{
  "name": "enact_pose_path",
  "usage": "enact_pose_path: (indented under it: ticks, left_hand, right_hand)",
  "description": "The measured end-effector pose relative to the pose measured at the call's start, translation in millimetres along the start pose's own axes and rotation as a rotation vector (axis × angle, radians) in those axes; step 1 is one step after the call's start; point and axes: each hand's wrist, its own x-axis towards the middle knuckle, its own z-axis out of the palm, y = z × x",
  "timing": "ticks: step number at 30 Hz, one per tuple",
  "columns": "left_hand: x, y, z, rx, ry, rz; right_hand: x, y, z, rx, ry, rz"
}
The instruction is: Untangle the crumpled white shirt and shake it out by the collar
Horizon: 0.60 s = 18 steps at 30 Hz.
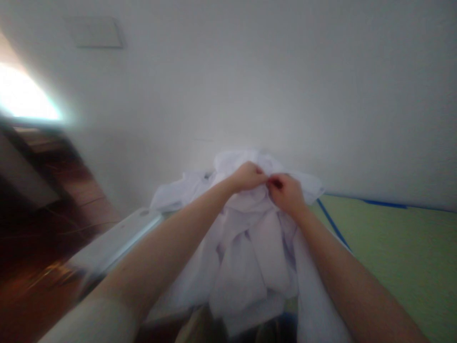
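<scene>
A rumpled heap of white cloth (pixel 246 267), which looks like a garment, lies in folds on the table and hangs over its near edge. Both hands meet at the upper part of the heap, fingertips almost touching. My left hand (pixel 250 175) is closed in a pinch on the white cloth. Just to its right, my right hand (pixel 287 193) also pinches the cloth between thumb and fingers. Blur hides the exact edge or seam between the fingertips.
A green tabletop (pixel 396 243) marked with blue tape (pixel 333 224) extends to the right. A pale wall (pixel 285 85) rises directly behind the cloth, with a switch plate (pixel 96 32) at upper left. A white board-like surface (pixel 117 238) juts out on the left above a reddish floor (pixel 96 200).
</scene>
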Motion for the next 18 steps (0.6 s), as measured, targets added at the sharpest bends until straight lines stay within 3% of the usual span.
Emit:
enact_pose_path:
  ticks: [6, 10, 13, 18]
  left_hand:
    - [2.3, 0.2, 0.1, 0.024, -0.041, 0.049]
    - [1.7, 0.7, 1.0, 0.055, -0.050, 0.067]
    - [-1.4, 0.6, 2.0, 0.087, -0.051, 0.134]
    - [-7.3, 0.3, 3.6, 0.143, -0.006, 0.298]
  right_hand:
    - [1.8, -2.2, -4.1, -0.015, -0.069, -0.012]
    - [1.7, -4.7, -5.8, 0.079, -0.053, 0.112]
    - [2.5, -6.5, -5.8, 0.279, -0.101, 0.278]
    - [7.5, -2.9, -0.2, 0.859, -0.189, 0.613]
